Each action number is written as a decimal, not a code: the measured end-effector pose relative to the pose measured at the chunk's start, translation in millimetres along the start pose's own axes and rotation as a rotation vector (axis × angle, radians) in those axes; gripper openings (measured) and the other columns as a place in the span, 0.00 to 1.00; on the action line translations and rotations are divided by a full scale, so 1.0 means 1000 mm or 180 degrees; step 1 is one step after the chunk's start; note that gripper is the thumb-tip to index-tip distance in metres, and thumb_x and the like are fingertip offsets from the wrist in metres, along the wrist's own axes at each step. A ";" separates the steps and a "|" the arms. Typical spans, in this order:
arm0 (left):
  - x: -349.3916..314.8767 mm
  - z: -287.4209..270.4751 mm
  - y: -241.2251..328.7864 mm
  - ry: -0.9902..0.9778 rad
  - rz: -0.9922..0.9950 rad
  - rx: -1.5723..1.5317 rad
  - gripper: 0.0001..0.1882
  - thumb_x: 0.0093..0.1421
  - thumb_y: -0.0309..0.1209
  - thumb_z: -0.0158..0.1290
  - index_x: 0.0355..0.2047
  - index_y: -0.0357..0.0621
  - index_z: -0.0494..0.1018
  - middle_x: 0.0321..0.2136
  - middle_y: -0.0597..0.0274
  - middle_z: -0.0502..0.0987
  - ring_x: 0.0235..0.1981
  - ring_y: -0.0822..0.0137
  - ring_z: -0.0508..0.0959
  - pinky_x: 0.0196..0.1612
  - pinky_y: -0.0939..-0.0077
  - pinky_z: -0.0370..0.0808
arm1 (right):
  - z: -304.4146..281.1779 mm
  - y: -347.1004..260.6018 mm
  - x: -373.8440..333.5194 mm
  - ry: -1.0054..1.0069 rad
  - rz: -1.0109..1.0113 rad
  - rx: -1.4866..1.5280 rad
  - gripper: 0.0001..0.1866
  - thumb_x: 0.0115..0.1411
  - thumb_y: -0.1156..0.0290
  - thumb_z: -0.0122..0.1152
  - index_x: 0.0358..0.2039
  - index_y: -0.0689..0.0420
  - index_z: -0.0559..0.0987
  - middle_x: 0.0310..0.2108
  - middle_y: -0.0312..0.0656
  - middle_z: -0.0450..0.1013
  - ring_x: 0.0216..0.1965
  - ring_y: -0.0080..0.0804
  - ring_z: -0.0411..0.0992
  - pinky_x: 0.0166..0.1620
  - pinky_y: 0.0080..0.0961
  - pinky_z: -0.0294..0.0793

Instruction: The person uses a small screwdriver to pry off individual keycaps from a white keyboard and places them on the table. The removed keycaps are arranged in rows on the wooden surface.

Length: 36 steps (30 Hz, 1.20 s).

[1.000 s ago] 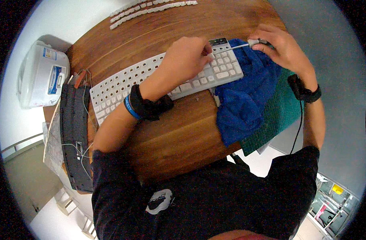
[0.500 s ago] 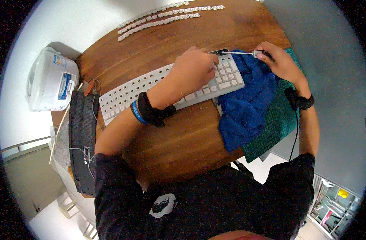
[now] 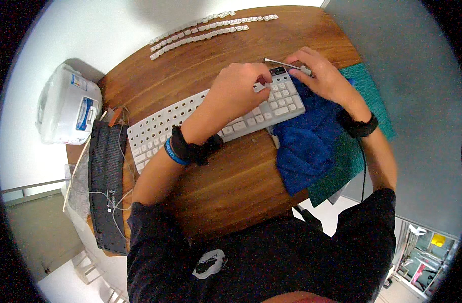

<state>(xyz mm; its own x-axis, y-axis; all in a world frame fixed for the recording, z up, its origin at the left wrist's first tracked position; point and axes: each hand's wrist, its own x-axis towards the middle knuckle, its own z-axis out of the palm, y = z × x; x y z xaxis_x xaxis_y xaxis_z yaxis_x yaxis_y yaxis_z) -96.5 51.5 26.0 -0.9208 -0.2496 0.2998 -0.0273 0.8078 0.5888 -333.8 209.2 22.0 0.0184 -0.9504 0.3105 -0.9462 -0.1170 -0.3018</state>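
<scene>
A white keyboard (image 3: 163,117) lies slanted across the wooden table. Its upper left rows show bare dark switches, while white keycaps remain along the lower edge and on the right. Over its upper right part bends my left hand (image 3: 238,88), thumb and fingers curled together; whatever they pinch is too small or hidden to make out. My right hand (image 3: 319,76) grips a screwdriver (image 3: 284,64) with a long metal shaft. That shaft points left, just above the small black display (image 3: 278,71) in the keyboard's corner. Below my right hand, a crumpled blue cloth (image 3: 307,151) touches the keyboard's right end.
Several white keycaps (image 3: 200,34) stand in rows at the table's far edge. Under the cloth lies a green cutting mat (image 3: 375,108). At the left are a white rice cooker (image 3: 72,103) and a long black panel (image 3: 105,177) with thin cables. A grey wall rises on the right.
My right hand has moved left with the screwdriver, whose tip now extends past the display toward my left hand. My left hand stays over the keyboard, fingers curled. The whole view has shifted slightly.
</scene>
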 end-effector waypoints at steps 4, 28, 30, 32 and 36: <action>0.000 -0.002 0.003 0.0098 0.0115 -0.0320 0.13 0.61 0.36 0.65 0.43 0.44 0.84 0.39 0.51 0.87 0.38 0.50 0.88 0.44 0.58 0.84 | -0.002 -0.049 0.016 -0.0306 0.0266 0.1434 0.15 0.69 0.65 0.67 0.52 0.59 0.81 0.46 0.48 0.82 0.47 0.40 0.82 0.52 0.35 0.81; -0.016 -0.004 -0.006 -0.1103 0.0321 0.0401 0.28 0.57 0.37 0.69 0.54 0.39 0.73 0.48 0.43 0.80 0.52 0.40 0.80 0.56 0.49 0.80 | 0.014 0.059 0.091 -0.0546 0.0869 0.1179 0.10 0.70 0.73 0.64 0.49 0.62 0.83 0.45 0.36 0.81 0.45 0.24 0.77 0.52 0.26 0.79; -0.020 -0.001 -0.007 -0.1069 0.0450 0.0479 0.27 0.57 0.37 0.69 0.53 0.38 0.74 0.50 0.44 0.79 0.54 0.41 0.79 0.56 0.50 0.80 | 0.028 0.085 0.106 -0.0407 0.0688 0.0963 0.11 0.70 0.74 0.65 0.49 0.63 0.83 0.46 0.36 0.81 0.46 0.26 0.77 0.53 0.28 0.79; -0.021 -0.001 -0.004 -0.1128 0.0376 0.0495 0.27 0.56 0.37 0.69 0.52 0.38 0.75 0.52 0.44 0.78 0.55 0.42 0.78 0.56 0.50 0.80 | 0.029 0.100 0.122 -0.0574 0.0659 0.0845 0.12 0.67 0.73 0.67 0.49 0.62 0.83 0.46 0.39 0.82 0.45 0.28 0.78 0.52 0.29 0.80; -0.021 -0.006 0.002 -0.1235 0.0370 0.0613 0.27 0.56 0.36 0.69 0.52 0.37 0.75 0.52 0.44 0.77 0.55 0.41 0.77 0.56 0.50 0.81 | 0.040 0.117 0.146 -0.0517 0.0460 0.0330 0.11 0.66 0.72 0.69 0.47 0.59 0.84 0.44 0.41 0.83 0.44 0.32 0.80 0.51 0.30 0.80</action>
<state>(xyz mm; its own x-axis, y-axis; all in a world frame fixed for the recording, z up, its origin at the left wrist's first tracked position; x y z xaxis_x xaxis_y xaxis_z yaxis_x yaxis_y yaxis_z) -74.8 55.3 25.7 -0.9988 0.0379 0.0303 0.0469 0.9126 0.4062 -428.8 45.3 -3.9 -0.0552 -0.9923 0.1109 -0.9047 0.0027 -0.4260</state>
